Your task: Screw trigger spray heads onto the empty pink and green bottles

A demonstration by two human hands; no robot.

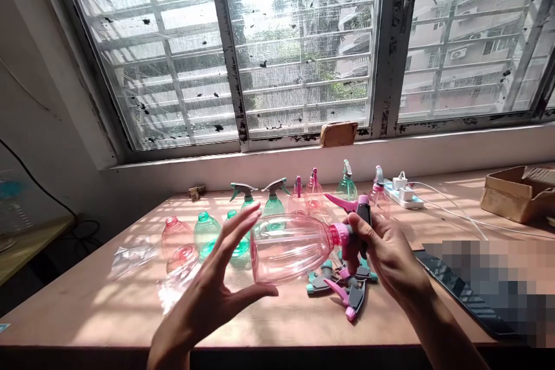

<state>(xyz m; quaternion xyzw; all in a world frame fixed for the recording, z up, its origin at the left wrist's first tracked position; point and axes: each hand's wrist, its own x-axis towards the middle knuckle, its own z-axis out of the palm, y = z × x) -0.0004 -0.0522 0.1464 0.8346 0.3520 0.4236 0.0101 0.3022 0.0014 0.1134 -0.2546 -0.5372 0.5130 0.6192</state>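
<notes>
My right hand (390,248) grips the black-and-pink trigger spray head (363,217) of a clear pink spray bottle (290,248). The bottle lies sideways in the air, its base to the left, with the pink collar (342,235) at its neck. Around the base end curves my left hand (217,277), thumb and fingers spread wide; whether they touch the plastic is hard to see. Beneath, loose spray heads (353,295) in grey with pink or teal parts lie in a pile on the table (286,324).
Open pink (173,234) and green bottles (207,231) stand at left near crumpled clear plastic bags (132,257). Several bottles with spray heads (274,205) line the back. A power strip (405,196), cables and a cardboard box (507,196) occupy the right, with a dark flat object (463,289) nearer.
</notes>
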